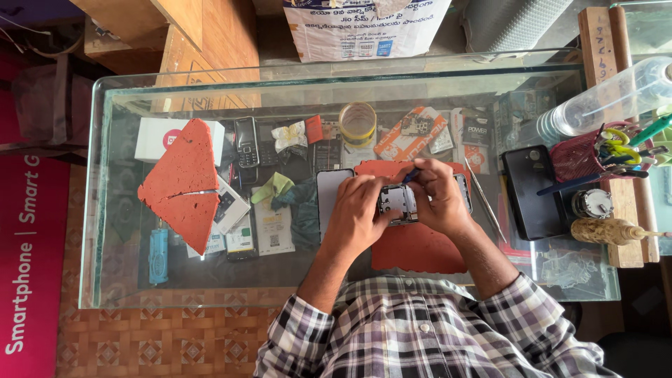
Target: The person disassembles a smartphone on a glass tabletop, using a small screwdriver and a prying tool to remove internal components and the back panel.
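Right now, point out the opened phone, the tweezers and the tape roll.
opened phone (397, 203), head view, exposed inner frame between the hands.
tweezers (484, 199), head view, middle of the metal shaft.
tape roll (358, 124), head view, yellowish rim.

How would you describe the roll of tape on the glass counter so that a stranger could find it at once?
Start at the glass counter and look along its far side, just beyond the left hand. The roll of tape lies flat there beside a red card. It is the only round, yellowish, see-through ring among flat packets and phones.

Counter: glass display counter (105, 210), evenly lit
Floor: patterned brown tiles (161, 343)
Far edge: wooden furniture (210, 35)
Left: red banner (28, 280)
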